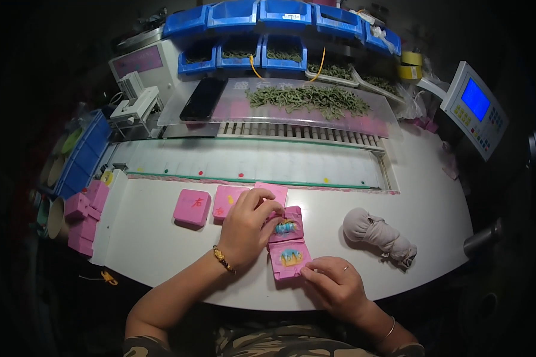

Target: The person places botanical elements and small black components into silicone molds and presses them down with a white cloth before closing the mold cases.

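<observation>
Right grip (pixel 342 291) pinches the near right corner of the open pink mold (pixel 289 269), probably to steady it; left grip (pixel 243 229) curls over its far half, whether pinching, one cannot tell.

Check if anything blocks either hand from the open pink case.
Nothing visible does: the right hand pinches the open pink case at its near right corner; the left hand is over its far half.
</observation>
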{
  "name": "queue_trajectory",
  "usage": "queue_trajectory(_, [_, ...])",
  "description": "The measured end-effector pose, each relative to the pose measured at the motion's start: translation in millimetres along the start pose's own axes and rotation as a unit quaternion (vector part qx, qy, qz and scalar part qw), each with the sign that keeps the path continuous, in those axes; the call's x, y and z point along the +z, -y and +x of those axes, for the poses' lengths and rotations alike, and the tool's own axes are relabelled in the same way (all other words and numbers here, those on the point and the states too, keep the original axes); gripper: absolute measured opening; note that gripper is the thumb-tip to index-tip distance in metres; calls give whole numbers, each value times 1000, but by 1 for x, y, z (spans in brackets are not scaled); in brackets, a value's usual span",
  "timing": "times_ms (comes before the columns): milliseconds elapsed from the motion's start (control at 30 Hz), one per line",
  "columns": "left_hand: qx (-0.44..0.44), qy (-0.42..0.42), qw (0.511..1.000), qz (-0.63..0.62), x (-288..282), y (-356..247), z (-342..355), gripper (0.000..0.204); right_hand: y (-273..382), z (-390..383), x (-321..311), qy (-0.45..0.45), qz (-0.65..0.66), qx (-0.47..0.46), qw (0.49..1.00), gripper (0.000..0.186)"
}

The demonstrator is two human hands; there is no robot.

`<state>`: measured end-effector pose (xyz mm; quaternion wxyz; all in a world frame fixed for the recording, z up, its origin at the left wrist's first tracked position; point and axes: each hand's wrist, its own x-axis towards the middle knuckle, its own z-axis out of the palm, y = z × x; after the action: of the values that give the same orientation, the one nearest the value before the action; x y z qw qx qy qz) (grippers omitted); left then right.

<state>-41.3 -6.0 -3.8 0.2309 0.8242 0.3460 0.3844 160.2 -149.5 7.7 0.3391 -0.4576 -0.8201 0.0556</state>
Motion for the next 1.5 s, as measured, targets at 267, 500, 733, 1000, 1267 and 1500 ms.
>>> queue_trajectory(267, [111,81,982,131,-14,-1,-10,49,-3,-8,10,28,-26,-1,999,23])
queue_trajectory(500, [57,234,960,145,-26,-17,-27,121,-4,-5,8,42,-42,-10,998,23])
queue_trajectory(733, [23,220,967,130,-25,-20,-32,125,-20,8,-37,3,-85,23,996,43])
queue_trajectory(1000, [10,220,969,116,-26,-26,-31,128,-72,-10,-75,79,-231,111,963,67])
queue_trajectory(1267, [-18,226,969,103,-28,-31,-32,124,-11,36,-71,-55,-207,-27,976,58])
queue_trajectory(1500, [-1,206,974,97,-22,-27,-30,119,-5,32,-39,190,-193,-129,954,56])
